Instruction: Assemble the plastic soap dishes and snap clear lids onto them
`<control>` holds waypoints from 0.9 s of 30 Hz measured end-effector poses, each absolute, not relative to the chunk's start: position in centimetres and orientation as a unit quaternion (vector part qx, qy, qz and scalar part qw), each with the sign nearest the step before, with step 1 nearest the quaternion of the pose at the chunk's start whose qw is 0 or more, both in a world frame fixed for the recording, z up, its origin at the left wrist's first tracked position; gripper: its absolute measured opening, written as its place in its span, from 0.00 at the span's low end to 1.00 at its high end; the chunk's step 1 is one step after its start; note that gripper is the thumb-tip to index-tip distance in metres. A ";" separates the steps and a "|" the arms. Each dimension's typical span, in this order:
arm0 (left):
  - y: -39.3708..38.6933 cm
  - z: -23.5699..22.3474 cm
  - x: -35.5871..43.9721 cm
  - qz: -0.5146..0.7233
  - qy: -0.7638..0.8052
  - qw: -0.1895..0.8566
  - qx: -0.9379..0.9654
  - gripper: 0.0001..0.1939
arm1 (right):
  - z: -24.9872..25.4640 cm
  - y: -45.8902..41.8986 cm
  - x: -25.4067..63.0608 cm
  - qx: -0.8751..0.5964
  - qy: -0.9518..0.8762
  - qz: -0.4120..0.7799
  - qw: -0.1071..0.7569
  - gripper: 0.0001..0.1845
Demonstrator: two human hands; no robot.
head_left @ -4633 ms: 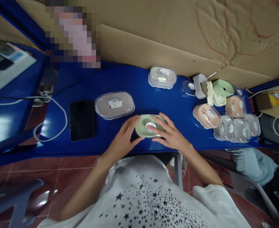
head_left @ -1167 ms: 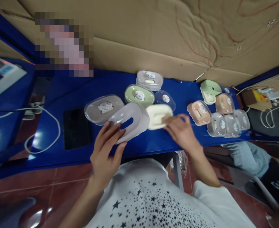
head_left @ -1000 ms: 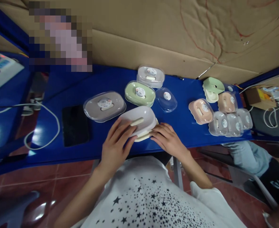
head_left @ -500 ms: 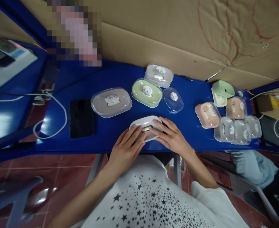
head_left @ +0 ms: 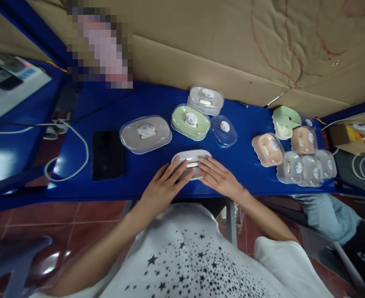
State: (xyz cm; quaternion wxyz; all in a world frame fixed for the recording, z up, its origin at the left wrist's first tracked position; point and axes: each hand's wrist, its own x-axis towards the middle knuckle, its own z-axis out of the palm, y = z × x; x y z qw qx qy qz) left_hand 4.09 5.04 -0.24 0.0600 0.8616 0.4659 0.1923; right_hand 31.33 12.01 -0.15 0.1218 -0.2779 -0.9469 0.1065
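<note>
Both ends of a pale grey, oval plastic box point(head_left: 193, 155) were under our touch: our left hand point(head_left: 164, 184) lay over the left end, fingers slightly spread, and our right hand point(head_left: 221, 179) over the right, fingers together. We had it on the blue tabletop point(head_left: 236, 163), just before a pale green, clear-lidded oval box point(head_left: 190, 121).

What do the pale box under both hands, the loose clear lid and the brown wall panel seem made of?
Pale box: probably opaque plastic with a slight sheen, judging by its smooth, even surface.
Loose clear lid: likely glossy plastic; the blue table shows through and its rim catches light.
Brown wall panel: looks like matte cardboard or heavy paper, being creased and dull.
</note>
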 end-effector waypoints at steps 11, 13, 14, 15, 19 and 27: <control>5.2 -0.9 5.2 0.271 0.548 0.086 0.787 0.25 | 1.0 19.1 33.3 -0.597 -0.789 0.045 0.140 0.33; 5.3 -1.0 4.7 0.304 0.566 0.125 0.756 0.26 | 0.9 19.2 34.2 -0.607 -0.768 0.073 0.192 0.30; 5.4 -1.1 4.4 0.319 0.571 0.148 0.742 0.27 | 1.1 18.8 34.6 -0.597 -0.766 0.093 0.221 0.28; 5.6 -1.1 4.2 0.331 0.574 0.173 0.729 0.28 | 1.3 18.2 34.9 -0.579 -0.769 0.116 0.245 0.27; 6.8 -1.1 3.8 0.344 0.557 0.257 0.711 0.36 | 2.3 14.1 34.8 -0.455 -0.837 0.190 0.237 0.31; 9.0 -1.2 5.5 0.337 0.486 0.312 0.743 0.43 | 2.4 10.9 33.3 -0.338 -0.927 0.107 0.122 0.44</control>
